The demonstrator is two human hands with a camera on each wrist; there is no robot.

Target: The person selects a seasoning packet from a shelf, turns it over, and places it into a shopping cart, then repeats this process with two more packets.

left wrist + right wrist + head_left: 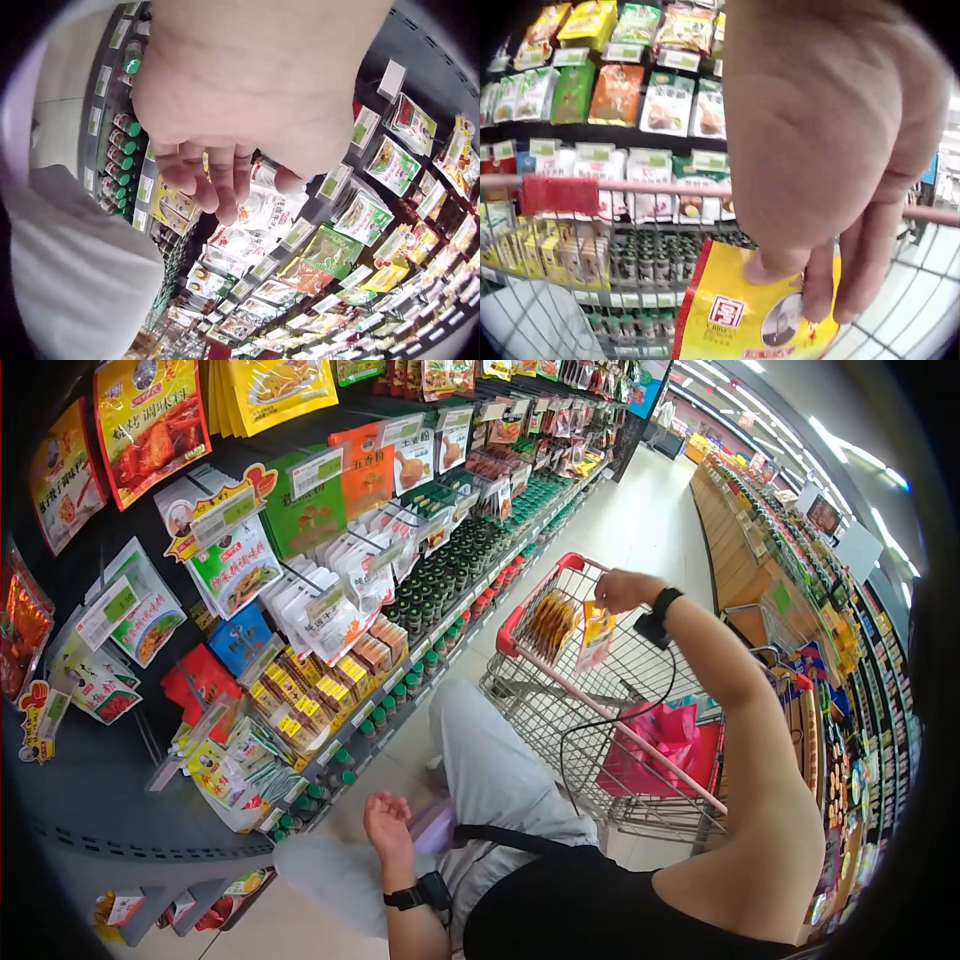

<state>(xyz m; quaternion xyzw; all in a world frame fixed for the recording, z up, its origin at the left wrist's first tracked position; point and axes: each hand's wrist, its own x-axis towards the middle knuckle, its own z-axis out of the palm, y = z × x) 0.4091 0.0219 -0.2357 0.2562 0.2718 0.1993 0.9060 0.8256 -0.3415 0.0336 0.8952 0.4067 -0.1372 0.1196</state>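
Right hand [627,591] pinches the yellow packet [724,304] near its top edge, in the cart [512,630], just beside similar packs [551,624]. Left hand [388,822] holds nothing, fingers loosely bent. Judged: packet light, thin-walled, flexible; glossy film probably slippery; contents may shift. Best hold: thumb against fingertips at the top margin; squeezing mid-body could crumple it.
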